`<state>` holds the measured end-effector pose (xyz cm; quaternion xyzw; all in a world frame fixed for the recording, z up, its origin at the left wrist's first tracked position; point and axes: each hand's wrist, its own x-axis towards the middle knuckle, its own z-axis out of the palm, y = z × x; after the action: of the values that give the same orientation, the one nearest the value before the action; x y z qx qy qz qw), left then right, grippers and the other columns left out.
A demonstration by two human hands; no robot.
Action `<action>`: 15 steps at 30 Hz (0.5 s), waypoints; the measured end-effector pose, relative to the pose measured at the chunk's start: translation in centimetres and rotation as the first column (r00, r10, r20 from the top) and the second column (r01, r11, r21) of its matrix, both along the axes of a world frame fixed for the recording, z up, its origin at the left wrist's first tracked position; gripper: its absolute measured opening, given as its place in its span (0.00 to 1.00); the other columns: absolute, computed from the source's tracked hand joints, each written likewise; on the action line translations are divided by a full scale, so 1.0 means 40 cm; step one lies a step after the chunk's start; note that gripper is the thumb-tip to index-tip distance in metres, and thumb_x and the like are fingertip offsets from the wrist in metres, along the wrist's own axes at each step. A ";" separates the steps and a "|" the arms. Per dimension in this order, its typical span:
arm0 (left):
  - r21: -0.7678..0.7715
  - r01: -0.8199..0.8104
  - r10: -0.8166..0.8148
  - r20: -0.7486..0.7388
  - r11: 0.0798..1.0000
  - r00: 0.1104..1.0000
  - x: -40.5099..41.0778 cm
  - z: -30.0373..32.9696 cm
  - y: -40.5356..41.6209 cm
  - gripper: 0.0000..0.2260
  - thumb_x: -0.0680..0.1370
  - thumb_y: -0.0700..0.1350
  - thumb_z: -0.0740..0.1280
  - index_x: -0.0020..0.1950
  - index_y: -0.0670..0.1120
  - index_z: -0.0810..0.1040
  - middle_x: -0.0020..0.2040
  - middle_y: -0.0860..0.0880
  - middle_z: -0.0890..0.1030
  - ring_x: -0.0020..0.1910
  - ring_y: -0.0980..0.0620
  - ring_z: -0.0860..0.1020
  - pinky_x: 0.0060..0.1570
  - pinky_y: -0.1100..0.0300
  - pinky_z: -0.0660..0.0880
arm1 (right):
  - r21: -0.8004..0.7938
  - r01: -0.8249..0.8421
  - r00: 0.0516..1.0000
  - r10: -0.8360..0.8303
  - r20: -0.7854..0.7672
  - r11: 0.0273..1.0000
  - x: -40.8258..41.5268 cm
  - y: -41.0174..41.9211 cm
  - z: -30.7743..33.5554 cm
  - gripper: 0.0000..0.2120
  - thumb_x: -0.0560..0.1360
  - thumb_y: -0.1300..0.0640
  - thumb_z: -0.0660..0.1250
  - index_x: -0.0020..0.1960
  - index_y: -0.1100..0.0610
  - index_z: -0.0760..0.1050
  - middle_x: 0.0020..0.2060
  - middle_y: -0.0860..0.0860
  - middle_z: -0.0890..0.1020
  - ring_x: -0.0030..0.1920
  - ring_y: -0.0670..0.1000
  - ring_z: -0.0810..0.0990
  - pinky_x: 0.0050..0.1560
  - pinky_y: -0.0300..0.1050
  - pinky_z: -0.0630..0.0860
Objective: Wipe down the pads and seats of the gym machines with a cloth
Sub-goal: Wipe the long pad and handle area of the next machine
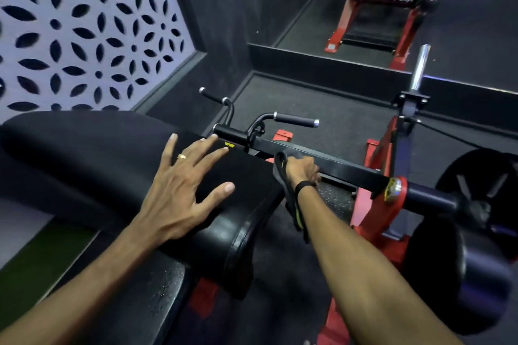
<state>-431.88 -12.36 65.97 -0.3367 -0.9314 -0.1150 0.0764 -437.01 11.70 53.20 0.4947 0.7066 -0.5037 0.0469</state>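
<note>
Currently left hand (179,190) lies flat, fingers spread, on black chest pad (92,154); right hand (301,169) grips dark cloth (291,204) against the black lever bar (330,164).

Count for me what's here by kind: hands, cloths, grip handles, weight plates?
Hands: 2, left hand flat on the black pad, right hand gripping the cloth
Cloths: 1
Grip handles: 2
Weight plates: 1
Total: 6

Dim, purplish light; soft blur, warped edges.
</note>
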 end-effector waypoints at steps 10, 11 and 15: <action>0.081 -0.058 0.060 -0.026 0.995 0.998 -0.001 0.001 -0.004 0.31 0.82 0.65 0.49 0.78 0.48 0.67 0.79 0.49 0.64 0.78 0.51 0.63 0.79 0.41 0.41 | 0.218 -0.370 0.929 0.366 0.062 0.903 0.013 -0.008 0.041 0.21 0.75 0.45 0.68 0.64 0.52 0.78 0.66 0.57 0.77 0.68 0.61 0.73 0.66 0.56 0.72; 0.091 -0.065 0.068 -0.031 0.994 0.997 0.003 0.002 -0.008 0.31 0.82 0.65 0.49 0.78 0.47 0.67 0.79 0.48 0.64 0.78 0.51 0.63 0.79 0.42 0.41 | 0.255 -0.403 0.914 0.399 0.069 0.879 0.026 -0.018 0.056 0.20 0.75 0.46 0.67 0.64 0.52 0.78 0.66 0.57 0.77 0.68 0.61 0.72 0.65 0.57 0.72; 0.107 -0.094 0.098 -0.034 0.990 0.995 0.007 0.000 -0.006 0.31 0.82 0.64 0.49 0.78 0.47 0.67 0.79 0.48 0.65 0.77 0.48 0.65 0.78 0.41 0.41 | 0.342 -0.472 0.876 0.476 0.077 0.813 0.071 -0.051 0.107 0.20 0.74 0.46 0.66 0.64 0.52 0.78 0.64 0.56 0.78 0.67 0.61 0.73 0.63 0.56 0.73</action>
<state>-431.62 -12.58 65.98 -0.2891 -0.9375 -0.1536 0.1178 -434.17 9.64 57.49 0.3002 0.8858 -0.3452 0.0776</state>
